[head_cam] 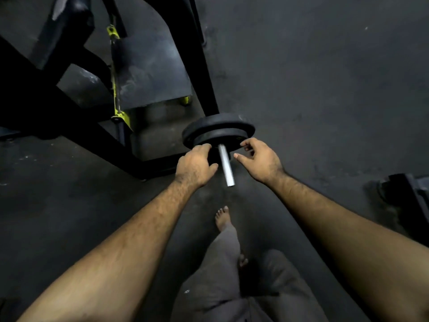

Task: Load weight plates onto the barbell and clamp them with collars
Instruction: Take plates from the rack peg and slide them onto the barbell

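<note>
On the barbell's silver sleeve [226,165] sit two black plates [218,130] (smaller one outermost). Left hand [195,165] curls round the smaller plate's rim; right hand [257,159] hovers just beside it, fingers loosely apart. Beyond stands a black-and-yellow rack [116,89].

Floor [325,77]: dark grey, matte, scuffed with pale dusty marks. Gym machine frame [46,108]: black steel beams, upper left, with a yellow-green bracket [120,115] and a dusty black padded seat [151,66]. Second black equipment base [404,194]: right edge, partly cropped. Lighting: dim.
</note>
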